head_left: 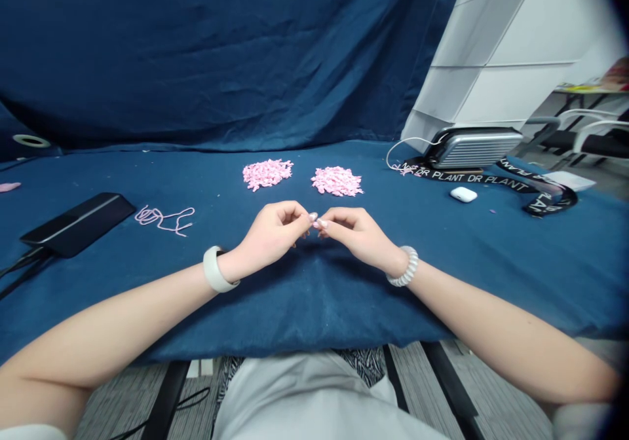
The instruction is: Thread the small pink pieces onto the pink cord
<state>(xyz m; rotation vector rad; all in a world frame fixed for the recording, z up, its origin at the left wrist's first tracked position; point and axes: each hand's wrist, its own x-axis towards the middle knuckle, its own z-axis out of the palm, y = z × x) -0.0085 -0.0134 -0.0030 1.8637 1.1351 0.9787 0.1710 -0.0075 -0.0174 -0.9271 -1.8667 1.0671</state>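
Observation:
My left hand [274, 234] and my right hand [362, 236] meet fingertip to fingertip just above the near middle of the table. Thumb and forefinger are pinched together on each. A tiny pinkish bit shows where the tips touch, too small to name and mostly hidden by the fingers. Just beyond lie two heaps of small pink pieces: a left heap [268, 174], behind my left hand, and a right heap [337, 181], behind my right hand. Loose pink yarn [162, 217] lies in loops to the left of my left wrist.
A black power bank [81, 222] with cables lies at left. On the right are a ridged silver case [479, 148], a black lettered lanyard [457, 177] and a white earbud case [463, 194]. Blue cloth [314, 309] covers the table, and a blue curtain [221, 54] hangs behind.

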